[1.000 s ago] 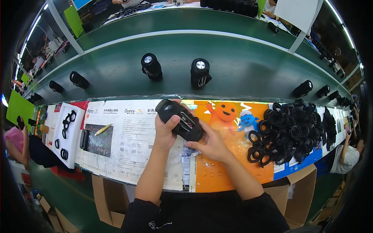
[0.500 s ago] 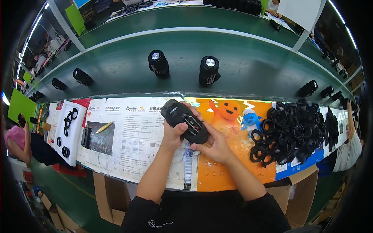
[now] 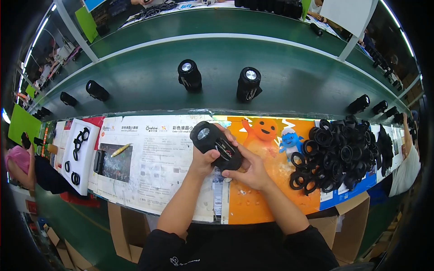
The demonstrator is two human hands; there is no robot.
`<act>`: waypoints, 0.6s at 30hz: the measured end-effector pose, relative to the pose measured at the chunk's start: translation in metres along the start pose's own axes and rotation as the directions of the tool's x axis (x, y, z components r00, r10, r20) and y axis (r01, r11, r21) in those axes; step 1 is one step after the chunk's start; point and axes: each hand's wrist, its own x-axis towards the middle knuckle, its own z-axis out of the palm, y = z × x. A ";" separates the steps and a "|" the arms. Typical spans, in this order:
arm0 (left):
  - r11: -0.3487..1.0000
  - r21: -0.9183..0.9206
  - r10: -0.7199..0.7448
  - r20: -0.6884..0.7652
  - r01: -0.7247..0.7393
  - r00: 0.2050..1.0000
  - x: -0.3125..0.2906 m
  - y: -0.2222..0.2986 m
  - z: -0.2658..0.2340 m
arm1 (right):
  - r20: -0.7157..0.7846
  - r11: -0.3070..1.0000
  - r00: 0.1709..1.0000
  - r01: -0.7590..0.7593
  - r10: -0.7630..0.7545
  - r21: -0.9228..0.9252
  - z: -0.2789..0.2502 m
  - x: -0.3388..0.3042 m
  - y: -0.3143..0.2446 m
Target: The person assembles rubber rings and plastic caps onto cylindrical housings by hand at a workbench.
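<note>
A black cylindrical portable speaker (image 3: 209, 139) is held above the worktable, its round silver-centred end tilted up toward me. My left hand (image 3: 202, 162) is closed round its left side, thumb pressed on the body. On the right side my right hand (image 3: 251, 170) grips the lower end, its thumb beneath and its fingers along the far side. Between the hands a glossy panel on the speaker shows. Some of the fingers are hidden behind the body.
A heap of black rings (image 3: 337, 153) lies at the right. At the left, a white foam tray (image 3: 82, 149) holds several rings, near a yellow pen-like tool (image 3: 120, 150). More speakers stand on the green conveyor (image 3: 144, 77) beyond. Cardboard boxes (image 3: 122, 230) sit below the table edge; co-workers are at both sides.
The held speaker has turned so its silver-centred end now shows. The two nearest speakers standing on the conveyor have shifted a little to the right. Both hands keep their grip.
</note>
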 end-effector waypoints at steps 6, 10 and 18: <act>0.999 0.050 -0.015 -0.059 0.018 0.998 -0.004 -0.005 0.009 | -0.028 0.999 0.999 -0.042 0.043 0.005 -0.004 -0.005 -0.005; 1.000 0.016 -0.011 -0.080 0.012 0.997 -0.006 0.000 0.007 | 0.008 1.000 1.000 -0.023 0.024 -0.011 -0.003 -0.002 0.001; 0.996 0.055 -0.056 -0.176 0.067 0.983 0.001 -0.009 -0.003 | -0.028 0.731 0.995 -0.088 0.095 -0.677 -0.029 -0.015 -0.063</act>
